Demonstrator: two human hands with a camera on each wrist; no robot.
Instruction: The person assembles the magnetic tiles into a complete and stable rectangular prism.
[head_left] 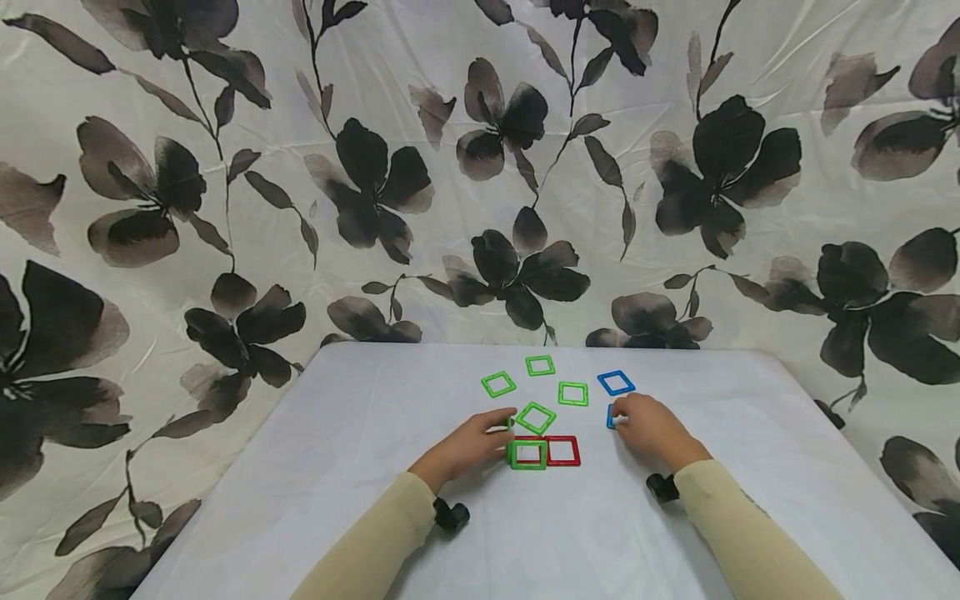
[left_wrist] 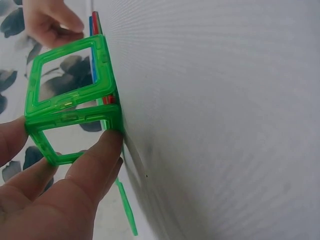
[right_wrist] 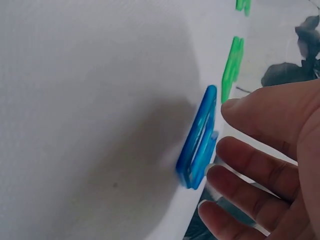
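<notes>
My left hand point(head_left: 467, 446) holds a green square frame tile point(left_wrist: 70, 118) between thumb and fingers. A second green square tile point(left_wrist: 70, 75) meets it along an edge; in the head view this green tile point(head_left: 528, 467) stands in front of a red square tile. Beside it lies another red square tile point(head_left: 578, 451). My right hand point(head_left: 651, 427) is over a blue square tile point(head_left: 611, 416), partly hidden by the fingers in the head view. In the right wrist view the thumb and bent fingers are spread beside the blue tile point(right_wrist: 187, 155), with no clear grip on it.
Several green square tiles lie behind the joined pieces, including one close by point(head_left: 553, 417) and one farther right point(head_left: 573, 404). Another blue tile point(head_left: 628, 389) lies beyond my right hand. A white cloth point(head_left: 360, 400) covers the table; a floral curtain point(head_left: 450, 208) hangs behind.
</notes>
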